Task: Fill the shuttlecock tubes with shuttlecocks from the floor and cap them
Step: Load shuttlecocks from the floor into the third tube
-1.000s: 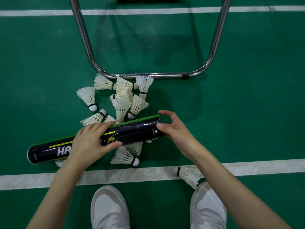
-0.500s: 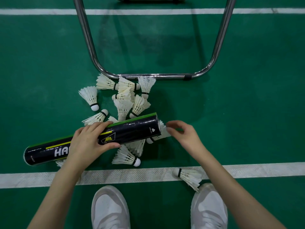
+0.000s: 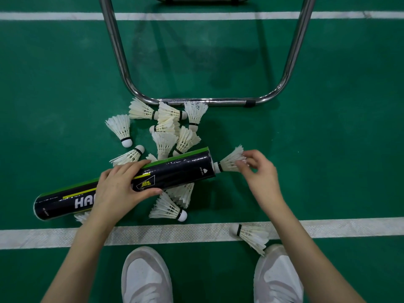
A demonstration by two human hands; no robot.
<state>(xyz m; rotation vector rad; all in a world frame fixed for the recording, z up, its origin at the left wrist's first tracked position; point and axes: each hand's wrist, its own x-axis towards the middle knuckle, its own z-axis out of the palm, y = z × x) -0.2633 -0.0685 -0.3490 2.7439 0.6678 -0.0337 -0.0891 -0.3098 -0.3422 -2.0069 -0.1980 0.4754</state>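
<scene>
A green court floor [image 3: 328,149] with a faintly scuffed, matte surface fills the view, crossed by a white textured line [image 3: 196,234] near the person's feet and a second white line at the top. A bent chrome tube frame [image 3: 203,102], smooth and shiny, makes a U on the floor above the pile.

The long black cardboard tube [image 3: 175,171], glossy, with a green stripe and white lettering, lies slanted above the floor, its open mouth toward the right and raised a little. The left hand [image 3: 122,186] wraps over its middle from above, fingers curled across the top and thumb under the near side, the bare forearm running down to the lower left. The right hand [image 3: 260,171] reaches in from the lower right with the wrist bent; its fingertips pinch the feather skirt of a shuttlecock [image 3: 230,161] whose cork end sits right at the tube's mouth, apparently just inside it, though the rim hides the exact depth.

Two white sneakers [image 3: 146,278] stand at the bottom edge. Behind and under the tube lies a loose pile of shuttlecocks [image 3: 170,132], white feathered cones with black bands and rounded cork tips, pointing every way; some are partly covered by the tube. One stray shuttlecock [image 3: 251,236] rests on the white line, its feathers touching the right shoe.
</scene>
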